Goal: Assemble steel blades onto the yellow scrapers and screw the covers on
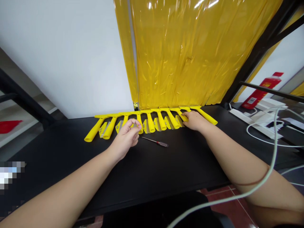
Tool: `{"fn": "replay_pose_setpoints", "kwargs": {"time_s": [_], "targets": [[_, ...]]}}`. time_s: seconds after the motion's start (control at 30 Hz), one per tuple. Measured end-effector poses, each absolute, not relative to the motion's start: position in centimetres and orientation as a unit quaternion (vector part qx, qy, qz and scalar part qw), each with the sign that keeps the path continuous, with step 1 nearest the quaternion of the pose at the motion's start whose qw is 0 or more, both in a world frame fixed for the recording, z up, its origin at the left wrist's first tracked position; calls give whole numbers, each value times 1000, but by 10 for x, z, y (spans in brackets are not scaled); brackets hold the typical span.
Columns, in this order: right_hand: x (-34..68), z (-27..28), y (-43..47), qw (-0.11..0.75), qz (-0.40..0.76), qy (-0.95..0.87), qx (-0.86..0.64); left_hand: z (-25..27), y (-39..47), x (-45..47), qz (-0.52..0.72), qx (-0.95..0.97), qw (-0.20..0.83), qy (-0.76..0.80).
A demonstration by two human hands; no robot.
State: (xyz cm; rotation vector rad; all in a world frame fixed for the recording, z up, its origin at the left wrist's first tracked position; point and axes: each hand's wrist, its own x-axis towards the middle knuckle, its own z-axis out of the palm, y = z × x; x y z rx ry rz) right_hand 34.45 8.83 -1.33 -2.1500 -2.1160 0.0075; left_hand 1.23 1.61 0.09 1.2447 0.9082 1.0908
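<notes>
A row of yellow T-shaped scraper handles (161,121) lies along the back of the black table, their hollow grip ends toward me. Between many of them sit small yellow pieces with metal plates and screws (167,123). My left hand (129,134) is raised in front of the row's left part, thumb and fingertips pinched together; anything between them is too small to make out. At the row's right end, my right hand (193,121) has its fingers bent against one of the yellow handles, partly covering what lies beneath. A screwdriver (156,142) with a dark handle rests on the table between my hands.
Yellow plastic sheeting (185,57) and a white panel (78,57) rise behind the black table (152,171). At right stand a red bottle (262,90), white boxes and cables. A pale cable (273,161) loops across my right forearm. Black frame posts flank both sides.
</notes>
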Motion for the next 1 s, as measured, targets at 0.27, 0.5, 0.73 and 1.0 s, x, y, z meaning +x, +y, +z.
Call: {"fn": "replay_pose_setpoints", "kwargs": {"time_s": [0.27,0.5,0.73,1.0], "targets": [[344,-12,88,58,4,-702,-710,1,15,13,458,540,590,389],[344,-16,90,82,-7,-696,-714,0,15,12,454,544,591,385],[343,-21,92,108,-15,-695,-711,-1,14,13,448,548,594,383],[342,-22,94,119,-15,-700,-704,-3,16,12,438,561,589,383]]}}
